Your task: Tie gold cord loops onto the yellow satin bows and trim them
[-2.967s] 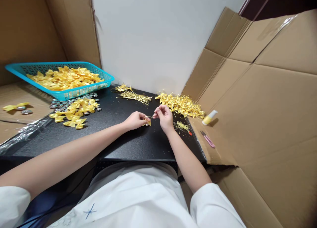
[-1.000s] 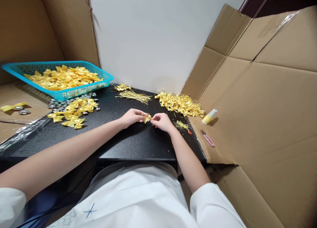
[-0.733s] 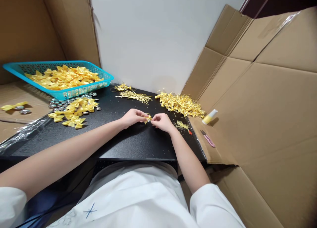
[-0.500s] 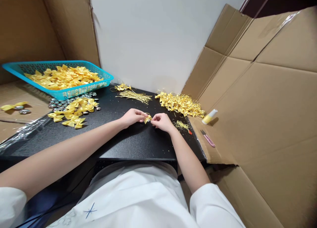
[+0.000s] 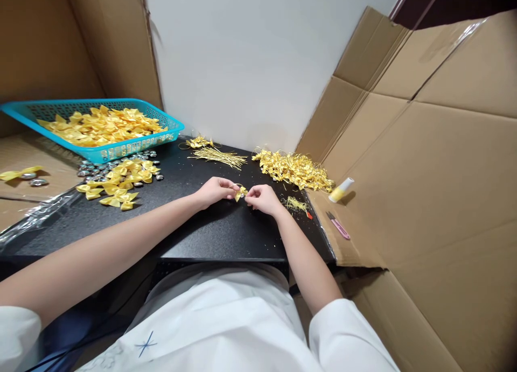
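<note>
Between my two hands, just above the black tabletop (image 5: 197, 229), is a small yellow ribbon bow (image 5: 241, 192) with a thin gold cord looped over it. My left hand (image 5: 216, 192) is closed, its fingertips pinching the bow's left side near the cord. From the other side my right hand (image 5: 264, 199) pinches at the bow's right edge; a silvery spot shows at its middle. The fingertips partly cover the bow, so how the cord is fastened cannot be made out.
A blue basket (image 5: 141, 141) heaped with yellow bows stands at the left. In front lie loose bows (image 5: 117, 191) and silver buttons (image 5: 91, 170). Behind my hands are gold cords (image 5: 220, 155) and a pile of corded bows (image 5: 294, 170). Thread snips (image 5: 338, 226) and a thread spool (image 5: 341, 190) are at right.
The bow shows slightly more between my fingertips, its position nearly the same. Both hands keep their pinch; the whole view has shifted slightly.
</note>
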Motion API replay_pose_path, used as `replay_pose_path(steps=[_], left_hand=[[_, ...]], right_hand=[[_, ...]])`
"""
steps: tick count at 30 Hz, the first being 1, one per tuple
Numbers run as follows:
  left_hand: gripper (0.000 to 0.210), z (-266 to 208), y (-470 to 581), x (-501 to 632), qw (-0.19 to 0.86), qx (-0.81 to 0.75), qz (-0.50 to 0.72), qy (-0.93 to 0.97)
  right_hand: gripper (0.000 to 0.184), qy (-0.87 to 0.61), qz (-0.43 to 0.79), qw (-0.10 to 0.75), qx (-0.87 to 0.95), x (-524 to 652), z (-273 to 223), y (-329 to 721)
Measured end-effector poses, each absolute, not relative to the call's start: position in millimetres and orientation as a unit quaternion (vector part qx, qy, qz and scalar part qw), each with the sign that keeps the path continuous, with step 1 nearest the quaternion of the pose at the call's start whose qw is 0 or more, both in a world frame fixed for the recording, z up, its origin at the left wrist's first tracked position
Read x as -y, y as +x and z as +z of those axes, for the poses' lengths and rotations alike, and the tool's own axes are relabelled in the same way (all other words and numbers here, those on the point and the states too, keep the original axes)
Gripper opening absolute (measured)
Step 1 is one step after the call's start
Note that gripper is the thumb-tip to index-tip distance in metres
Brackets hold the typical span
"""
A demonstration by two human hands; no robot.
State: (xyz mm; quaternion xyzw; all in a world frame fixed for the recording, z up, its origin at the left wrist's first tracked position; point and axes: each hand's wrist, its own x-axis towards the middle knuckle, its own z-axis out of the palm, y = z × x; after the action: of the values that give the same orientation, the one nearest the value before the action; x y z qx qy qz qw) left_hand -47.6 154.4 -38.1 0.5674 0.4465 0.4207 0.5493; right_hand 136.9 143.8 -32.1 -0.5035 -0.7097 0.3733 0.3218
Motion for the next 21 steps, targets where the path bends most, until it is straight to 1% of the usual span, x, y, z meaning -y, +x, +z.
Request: replay_pose_path(steps=[7, 12, 16, 21], left_hand=[[0.035, -36.8, -48.2, -153.9, 0.539, -0.462, 0.408, 0.574], [0.04, -37.5, -48.0, -154.6, 0.551, -0.462, 0.407, 0.564], [0.039, -36.9, -47.5, -154.1, 0.548, -0.467, 0.407, 0.561], [0.031, -34.6, -46.7, -151.9, 0.538, -0.474, 0.405, 0.567]], right_hand=[[0.007, -0.503, 0.38, 0.329, 0.703, -143.7, -32.3, 136.6], [0.006, -0.504, 0.387, 0.335, 0.696, -144.6, -32.6, 136.9], [0.007, -0.501, 0.392, 0.332, 0.696, -144.9, -33.4, 136.3], [0.007, -0.503, 0.387, 0.332, 0.698, -144.7, -34.8, 135.2]])
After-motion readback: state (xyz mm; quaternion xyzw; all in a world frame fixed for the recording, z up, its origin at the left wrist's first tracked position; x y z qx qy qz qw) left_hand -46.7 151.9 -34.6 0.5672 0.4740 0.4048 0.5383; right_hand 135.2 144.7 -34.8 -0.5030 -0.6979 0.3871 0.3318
